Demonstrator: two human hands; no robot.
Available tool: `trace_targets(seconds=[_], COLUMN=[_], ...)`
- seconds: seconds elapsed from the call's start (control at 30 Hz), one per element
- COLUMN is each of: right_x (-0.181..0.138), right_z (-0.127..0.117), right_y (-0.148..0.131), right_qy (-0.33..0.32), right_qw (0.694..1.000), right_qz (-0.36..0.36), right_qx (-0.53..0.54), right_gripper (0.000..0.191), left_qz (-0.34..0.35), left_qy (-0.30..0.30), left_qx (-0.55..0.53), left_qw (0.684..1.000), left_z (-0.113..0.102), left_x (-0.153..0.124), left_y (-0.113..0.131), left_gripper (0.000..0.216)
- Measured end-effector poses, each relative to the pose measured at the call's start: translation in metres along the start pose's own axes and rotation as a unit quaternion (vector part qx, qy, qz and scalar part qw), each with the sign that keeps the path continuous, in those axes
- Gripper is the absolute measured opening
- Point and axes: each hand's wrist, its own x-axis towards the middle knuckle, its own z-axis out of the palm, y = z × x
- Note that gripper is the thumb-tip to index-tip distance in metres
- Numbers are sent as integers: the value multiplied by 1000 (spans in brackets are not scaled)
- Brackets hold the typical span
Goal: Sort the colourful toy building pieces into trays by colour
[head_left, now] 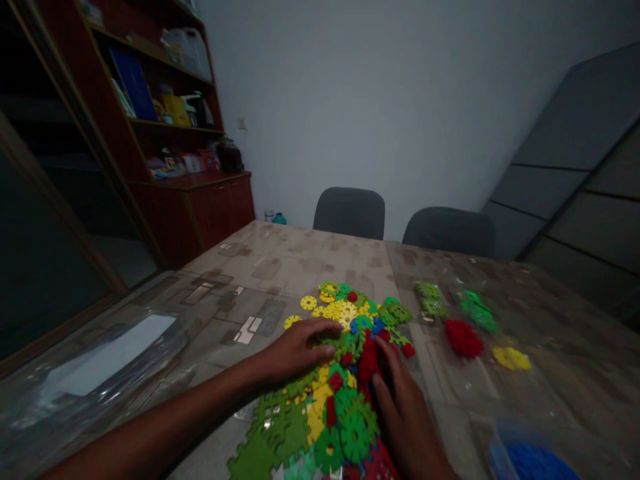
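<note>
A heap of flat plastic interlocking pieces in yellow, green, red and blue spreads across the table before me. My left hand [303, 347] rests at the heap's left side, its thumb and fingers apart, near some green pieces [345, 343]. On the opposite side, my right hand [407, 407] has its thumb and forefinger apart, with their tips against a cluster of red pieces [369, 360]. Yellow wheel-shaped pieces [347, 312] lie beyond both hands. Larger green notched pieces [280, 427] and round green pieces [355, 433] lie nearer to me. My right hand's other fingers are mostly hidden.
Separate piles stand to the right: olive-green [430, 299], bright green [479, 310], red [464, 339] and yellow [511, 359]. A clear container with blue pieces [533, 461] sits lower right. Clear plastic packaging [110, 357] lies left. Two grey chairs [349, 212] stand behind the table [320, 257].
</note>
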Motion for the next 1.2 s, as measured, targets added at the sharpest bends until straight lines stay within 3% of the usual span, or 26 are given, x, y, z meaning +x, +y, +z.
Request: trace_targets(seconds=[0.17, 0.3, 0.43, 0.57, 0.67, 0.83, 0.97, 1.1, 1.2], right_x=[1, -4, -24, -41, -38, -22, -17, -8, -5], right_z=[-17, -39, -53, -49, -40, -36, -31, -22, -31], right_y=[-18, -21, -6, 13, 17, 6, -8, -27, -38], right_qy=[-20, -37, -115, -148, -124, -79, -59, -72, -90], right_qw=[999, 995, 978, 967, 974, 983, 988, 986, 983], right_qz=[-14, -67, -46, -61, -106, -130, -86, -67, -41], right_qx=[23, -57, -165, -196, -155, -100, -117, -132, -156], right_gripper=[52, 42, 37, 45, 47, 39, 40, 44, 38], left_qz=[-30, -31, -10, 102, 134, 114, 93, 87, 109], left_qy=[75, 98, 93, 2, -49, -26, 12, 44, 35], left_qx=[44, 76, 128, 187, 202, 176, 175, 176, 175], left_qw=[996, 992, 987, 977, 969, 977, 980, 980, 978], left_z=[-5, -19, -23, -9, 2, 2, -5, -6, -7], left_x=[4, -8, -23, -26, -21, -21, -28, -32, -34], left_y=[-15, -22, -14, 4, 13, 12, 8, 5, 7], left_gripper=[37, 30, 43, 62, 65, 64, 41, 32, 28])
